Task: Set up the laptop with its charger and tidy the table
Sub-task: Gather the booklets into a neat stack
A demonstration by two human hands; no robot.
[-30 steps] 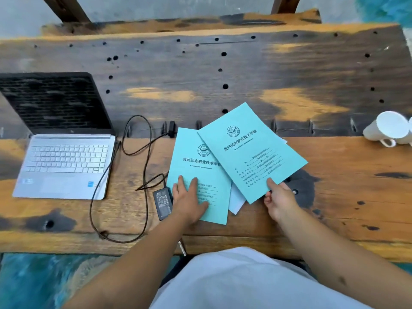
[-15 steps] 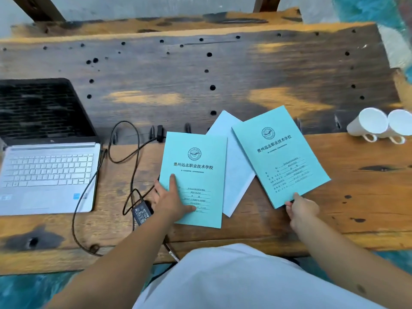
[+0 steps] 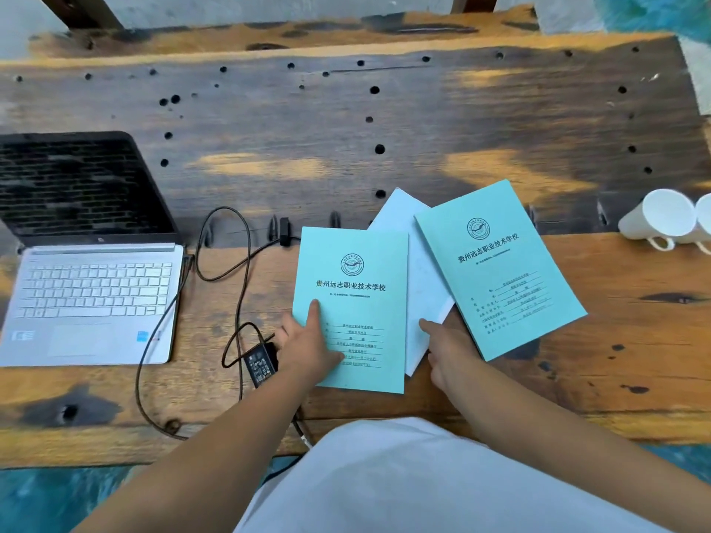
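Observation:
An open silver laptop sits at the left of the wooden table. Its black cable loops across to the black charger brick, which lies beside my left hand. That hand presses on the lower left part of a teal booklet, with the thumb at the booklet's edge. A white sheet lies between this booklet and a second teal booklet, which is tilted to the right. My right hand holds nothing, and its index fingertip touches the sheet's lower edge.
Two white cups lie on their sides at the right edge, against a raised dark plank full of holes. The cable runs off the table's front edge near my lap.
My right hand has let go of the right booklet, which now lies flat on the table, and has moved left to the white sheet. My left hand stays on the left booklet.

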